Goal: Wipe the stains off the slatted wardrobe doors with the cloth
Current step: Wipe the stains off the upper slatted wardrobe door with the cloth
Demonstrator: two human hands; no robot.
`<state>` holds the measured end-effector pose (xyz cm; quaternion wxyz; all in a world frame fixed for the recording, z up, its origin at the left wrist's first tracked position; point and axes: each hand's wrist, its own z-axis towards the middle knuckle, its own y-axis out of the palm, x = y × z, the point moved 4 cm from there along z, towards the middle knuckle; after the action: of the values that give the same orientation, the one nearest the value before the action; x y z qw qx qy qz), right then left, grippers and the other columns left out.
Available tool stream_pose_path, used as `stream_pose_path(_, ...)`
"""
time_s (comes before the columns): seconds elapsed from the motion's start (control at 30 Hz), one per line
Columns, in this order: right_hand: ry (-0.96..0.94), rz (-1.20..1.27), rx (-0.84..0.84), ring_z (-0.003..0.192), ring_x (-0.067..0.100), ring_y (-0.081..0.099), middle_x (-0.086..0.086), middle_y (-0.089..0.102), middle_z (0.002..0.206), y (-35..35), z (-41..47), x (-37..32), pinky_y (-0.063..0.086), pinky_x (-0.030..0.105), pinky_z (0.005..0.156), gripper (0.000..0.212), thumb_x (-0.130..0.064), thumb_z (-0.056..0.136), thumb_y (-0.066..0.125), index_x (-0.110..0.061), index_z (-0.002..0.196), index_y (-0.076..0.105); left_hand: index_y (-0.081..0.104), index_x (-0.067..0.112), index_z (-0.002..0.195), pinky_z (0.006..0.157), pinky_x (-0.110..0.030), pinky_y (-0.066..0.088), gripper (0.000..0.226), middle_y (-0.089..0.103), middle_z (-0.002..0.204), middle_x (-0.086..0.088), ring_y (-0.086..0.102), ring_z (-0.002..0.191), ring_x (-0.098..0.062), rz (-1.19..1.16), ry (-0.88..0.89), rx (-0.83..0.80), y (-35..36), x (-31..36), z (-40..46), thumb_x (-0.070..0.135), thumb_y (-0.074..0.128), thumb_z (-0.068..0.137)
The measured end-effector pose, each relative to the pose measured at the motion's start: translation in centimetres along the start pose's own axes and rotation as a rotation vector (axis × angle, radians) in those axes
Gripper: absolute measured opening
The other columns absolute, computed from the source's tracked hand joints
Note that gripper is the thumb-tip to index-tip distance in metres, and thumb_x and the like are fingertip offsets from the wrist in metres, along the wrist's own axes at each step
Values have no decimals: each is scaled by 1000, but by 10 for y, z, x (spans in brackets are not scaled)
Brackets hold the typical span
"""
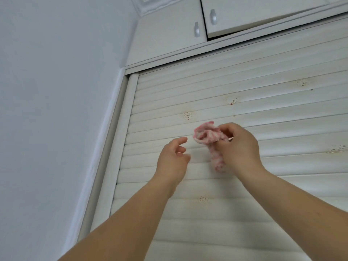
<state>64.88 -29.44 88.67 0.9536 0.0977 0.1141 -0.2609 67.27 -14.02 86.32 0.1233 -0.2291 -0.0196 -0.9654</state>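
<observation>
Bunched in the right hand (pixel 239 146), the pink-and-white cloth (pixel 211 142) is pinched by curled fingers, its wad held just in front of the slatted wardrobe door (pixel 244 91); whether it touches the slats I cannot tell. The door's slats run crosswise, rising toward the right in this view, and speckled brown stains sit on several of them: one cluster (pixel 188 115) just above the cloth, another (pixel 232 101) further right, one (pixel 203 199) lower down near the forearms. The cloth's long axis runs up and down, wad at the top, loose tail hanging toward the floor. The left hand (pixel 174 157) is beside it, fingers loosely curled, holding nothing. The likely trouble is that such a tight wad skims the slat ridges and misses the grooves, or that the dangling tail drags loosened grime over clean slats below.
</observation>
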Motion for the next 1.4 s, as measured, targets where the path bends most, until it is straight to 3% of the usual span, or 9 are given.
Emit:
stream_pose_path(0.2,-381,-494,203,106,27,43,6,50,108,37,33,-20,37,32,66,29,-3,85,53,-16,110,61,46,30,134,93,-19,32,49,39,132,5,32,126,-13,558,218,0,-47,-38,42,5,47,91)
stream_pose_path(0.33,-399,-812,2,131,22,26,1,43,134,76,44,-1,41,33,80,34,-15,96,46,-23,128,53,34,30,143,108,-29,25,57,25,148,6,18,136,-14,783,273,-28,-64,-57,59,9,45,91)
stream_pose_path(0.47,-524,-1039,42,101,29,56,4,66,106,97,23,20,34,34,80,37,-7,80,53,-17,113,66,15,33,149,117,-34,11,60,5,157,7,1,144,-14,1000,316,-108,-69,-77,72,19,40,96)
stream_pose_path(0.53,-509,-1151,55,108,28,55,1,65,109,98,16,20,24,37,90,38,-12,82,57,-19,120,62,8,34,149,117,-40,7,59,-2,158,7,-5,145,-14,1034,315,-135,-69,-82,76,23,36,98)
stream_pose_path(0.6,-443,-1244,-21,136,25,28,-4,47,134,100,17,20,3,42,105,44,-24,97,40,-24,142,38,6,36,149,117,-43,6,56,-5,158,8,-8,144,-13,1032,313,-149,-70,-85,79,26,31,100)
stream_pose_path(0.7,-344,-1260,9,145,25,-2,-3,18,154,102,24,14,-10,49,112,48,-32,102,21,-26,150,17,6,39,148,117,-46,4,53,-6,158,11,-8,144,-11,986,325,-163,-71,-90,79,28,28,101)
stream_pose_path(0.9,-341,-1189,59,135,22,24,-4,30,150,134,24,2,15,47,105,52,-45,99,16,-30,149,19,10,43,147,117,-45,2,51,0,156,19,-1,143,-4,975,391,-158,-84,-91,80,29,27,101)
stream_pose_path(1.13,-526,-1239,-5,126,26,26,-5,38,142,161,33,-9,15,42,89,48,-41,101,20,-31,147,24,12,42,146,116,-46,-5,48,6,155,22,6,141,0,1037,437,-106,-91,-90,79,30,24,101)
stream_pose_path(1.4,-346,-1405,163,136,26,17,-2,39,142,96,50,4,8,44,93,44,-37,101,20,-28,139,40,13,45,145,116,-46,-3,48,8,154,23,9,140,0,1042,465,-82,-93,-92,80,31,24,101)
